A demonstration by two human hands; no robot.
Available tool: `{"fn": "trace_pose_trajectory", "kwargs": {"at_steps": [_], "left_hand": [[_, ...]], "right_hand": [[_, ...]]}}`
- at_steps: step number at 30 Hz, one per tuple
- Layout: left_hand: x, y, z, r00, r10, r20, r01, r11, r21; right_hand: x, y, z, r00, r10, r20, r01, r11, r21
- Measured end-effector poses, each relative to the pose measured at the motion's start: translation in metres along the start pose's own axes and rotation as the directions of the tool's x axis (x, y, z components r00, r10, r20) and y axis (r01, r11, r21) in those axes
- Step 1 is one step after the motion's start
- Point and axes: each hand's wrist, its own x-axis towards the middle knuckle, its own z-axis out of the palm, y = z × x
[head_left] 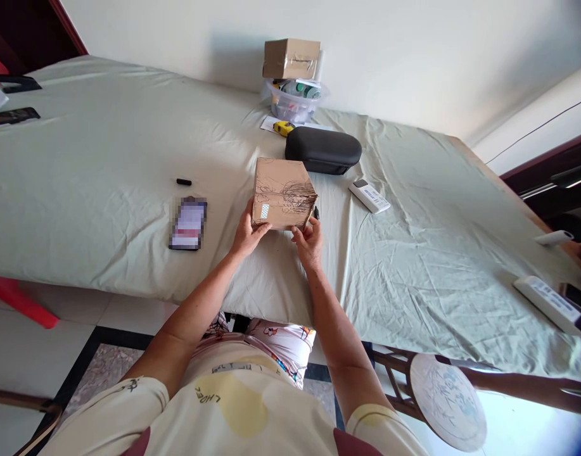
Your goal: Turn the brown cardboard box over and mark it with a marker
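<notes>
A small brown cardboard box (278, 180) with dark scribbled lines and a white patterned label is between my hands near the table's front edge. My left hand (248, 233) grips its near left corner, thumb on the near edge. My right hand (310, 240) is closed at the near right corner, thumb and fingers against the cardboard. A short black pen-like tip (317, 212) shows just beyond the right fingers; whether they hold it is unclear. Left of the box lie a small black cap-like piece (184, 182) and a phone (189, 223) with a blurred screen.
Behind the box are a black hard case (323, 149), a yellow tape measure (284, 128) and a plastic tub (294, 104) with another carton (291, 58) on top. White power-bank-like devices (370, 196) lie rightward. Pale green cloth (114, 158) covers the table; a round-seated stool (448, 402) stands below.
</notes>
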Motion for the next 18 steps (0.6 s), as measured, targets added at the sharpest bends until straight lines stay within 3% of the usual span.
{"fn": "trace_pose_trajectory", "kwargs": {"at_steps": [5, 13, 18], "left_hand": [[-0.003, 0.004, -0.002, 1.000, 0.018, -0.026, -0.015, 0.992, 0.123], [-0.004, 0.009, -0.003, 0.994, -0.087, -0.065, 0.098, 0.977, 0.188], [-0.007, 0.009, 0.002, 0.997, -0.030, -0.075, 0.045, 0.976, 0.212]], "right_hand": [[-0.003, 0.003, 0.002, 0.999, -0.024, 0.032, 0.026, 0.998, -0.054], [-0.007, -0.005, 0.001, 1.000, -0.027, 0.012, 0.029, 0.988, -0.154], [-0.011, -0.009, 0.005, 0.998, -0.064, -0.016, 0.058, 0.961, -0.270]]}}
